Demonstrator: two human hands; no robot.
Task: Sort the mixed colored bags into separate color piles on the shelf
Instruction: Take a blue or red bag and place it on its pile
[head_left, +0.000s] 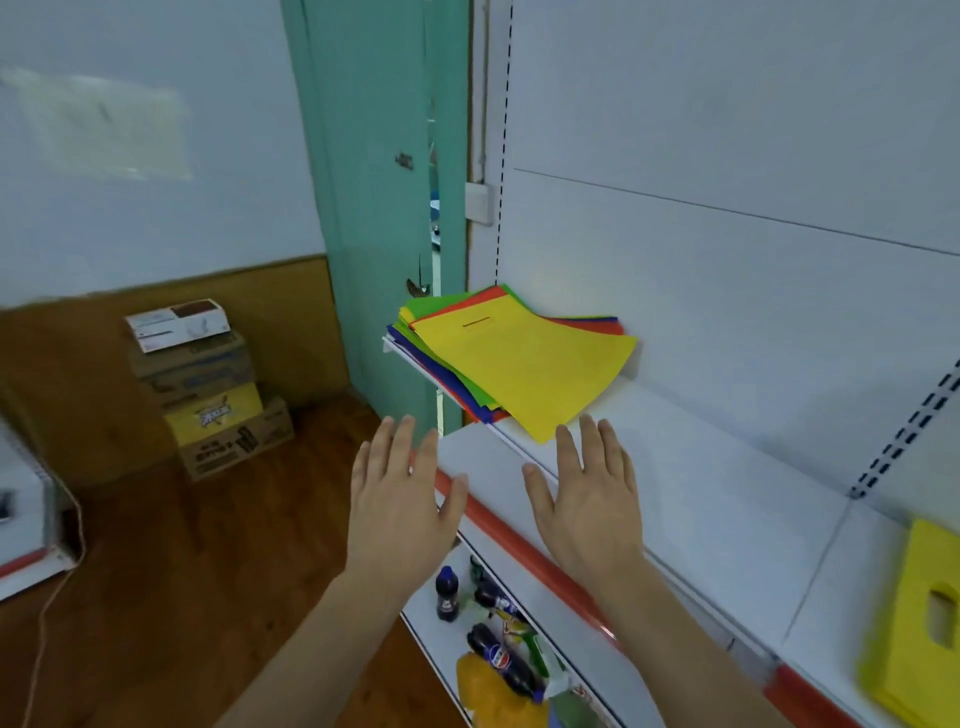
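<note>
Room: I see a pale wall with a brown lower band, a teal door (374, 208), a wooden floor and stacked cartons (208, 389) at left.
Shelf: a white shelf (727, 493) with an orange front strip runs from the door toward me on the right; bottles (493, 649) stand on the tier below.
Mixed pile: the bags (511, 364) lie fanned at the far left end of the shelf, a yellow one on top, with green, red and blue edges showing beneath; one corner overhangs the shelf edge.
Sorted pile: one yellow bag (919, 623) lies alone at the near right end, well apart from the mixed pile, blurred at the frame edge.
Progress: I judge the sorting barely begun; only a yellow pile exists, and nearly every bag is left to separate, with no green, red or blue pile visible.
Left hand (402, 499): raised off the shelf front, palm forward, fingers straight and spread, holding nothing.
Right hand (589, 499): over the shelf just short of the top yellow bag, fingers straight and spread, empty; I cannot tell whether a fingertip touches the bag.
</note>
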